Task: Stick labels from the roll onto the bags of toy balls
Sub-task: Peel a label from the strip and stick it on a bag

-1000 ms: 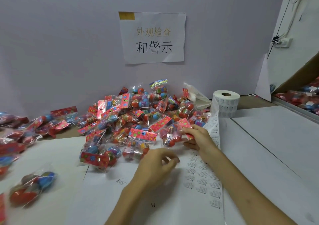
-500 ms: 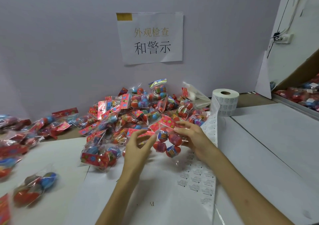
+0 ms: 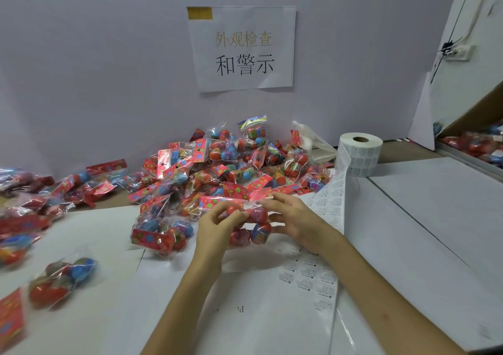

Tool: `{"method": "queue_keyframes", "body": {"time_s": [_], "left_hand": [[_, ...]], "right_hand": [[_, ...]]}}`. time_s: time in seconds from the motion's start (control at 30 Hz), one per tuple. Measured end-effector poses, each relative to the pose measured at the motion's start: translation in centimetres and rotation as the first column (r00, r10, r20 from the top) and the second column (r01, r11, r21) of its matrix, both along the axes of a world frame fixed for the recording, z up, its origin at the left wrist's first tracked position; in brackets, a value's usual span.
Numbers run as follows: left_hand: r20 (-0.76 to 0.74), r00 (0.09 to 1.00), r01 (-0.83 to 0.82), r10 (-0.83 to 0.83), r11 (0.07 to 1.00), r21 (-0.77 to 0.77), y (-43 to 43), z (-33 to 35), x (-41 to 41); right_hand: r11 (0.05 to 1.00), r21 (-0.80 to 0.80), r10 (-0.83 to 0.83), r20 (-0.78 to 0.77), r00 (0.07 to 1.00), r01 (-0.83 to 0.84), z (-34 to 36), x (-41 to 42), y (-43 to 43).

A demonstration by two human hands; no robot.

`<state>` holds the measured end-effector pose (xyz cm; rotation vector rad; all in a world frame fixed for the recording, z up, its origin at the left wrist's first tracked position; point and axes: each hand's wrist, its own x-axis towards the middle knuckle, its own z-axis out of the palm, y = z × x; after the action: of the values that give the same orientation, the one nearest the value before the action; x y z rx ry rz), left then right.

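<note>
While both hands hold it just above the table (image 3: pixel 435 218), the bag (image 3: pixel 251 224) shows as a clear, crinkled pouch with a red flowered card along its top edge and several balls inside: red, pink and one with blue print. The left hand (image 3: pixel 217 226) pinches the bag's left side between curled fingers and thumb. The right hand (image 3: pixel 296 221) grips the right side, fingers bent round the film. Whether a label is on this bag cannot be told. It sits at the near edge of the pile (image 3: pixel 231 164), which is heaped against the back wall under a paper sign (image 3: pixel 242 47). The roll (image 3: pixel 359 154) stands on end just right of the pile, and its strip (image 3: pixel 326 218) runs down the table under the right wrist toward the near edge, with rows of printed labels on it. More bags lie scattered out to the left edge, and a loose bag (image 3: pixel 62 278) lies at front left. White sheet stretches right of the strip as far as a raised rail, beyond which a box (image 3: pixel 476 148) holds more bags. White sheet also lies between the forearms.
</note>
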<state>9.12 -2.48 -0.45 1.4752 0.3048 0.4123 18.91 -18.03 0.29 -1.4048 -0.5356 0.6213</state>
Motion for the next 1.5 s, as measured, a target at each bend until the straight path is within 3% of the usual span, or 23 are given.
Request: {"method": "queue_keyframes", "body": {"time_s": [0.3, 0.7, 0.93, 1.1, 1.2, 1.37, 1.5], "left_hand": [[0.027, 0.996, -0.081, 0.080, 0.996, 0.034, -0.6, 0.1, -0.2], [-0.037, 0.993, -0.107, 0.110, 0.992, 0.065, -0.6, -0.1, 0.0], [-0.048, 0.994, -0.100, 0.100, 0.995, 0.000, -0.7, 0.4, 0.2], [0.160, 0.956, -0.280, 0.247, 0.931, 0.234, -1.1, 0.4, -0.3], [0.211, 0.964, -0.225, 0.159, 0.915, 0.335, -1.4, 0.4, -0.4], [0.153, 0.988, -0.102, 0.016, 0.815, 0.570, -1.7, -0.1, -0.3], [0.129, 0.990, -0.104, 0.052, 0.891, 0.442, -1.4, -0.1, -0.1]], "right_hand": [[0.999, -0.002, -0.050, 0.151, 0.987, 0.051, -0.1, -0.8, 0.3], [0.988, -0.061, -0.124, 0.212, 0.969, 0.139, 0.4, -1.1, 0.6], [0.974, -0.035, -0.207, 0.265, 0.942, 0.223, 0.6, -0.7, 0.4], [0.897, 0.046, -0.442, 0.120, 0.889, 0.440, 0.4, 0.2, 0.0], [0.890, 0.050, -0.455, 0.053, 0.889, 0.453, 0.5, 0.5, -0.3], [0.933, 0.149, -0.335, 0.026, 0.942, 0.328, 0.7, -0.4, 0.1], [0.988, 0.145, -0.081, 0.131, 0.988, 0.062, 1.1, -0.7, 0.0]]}}
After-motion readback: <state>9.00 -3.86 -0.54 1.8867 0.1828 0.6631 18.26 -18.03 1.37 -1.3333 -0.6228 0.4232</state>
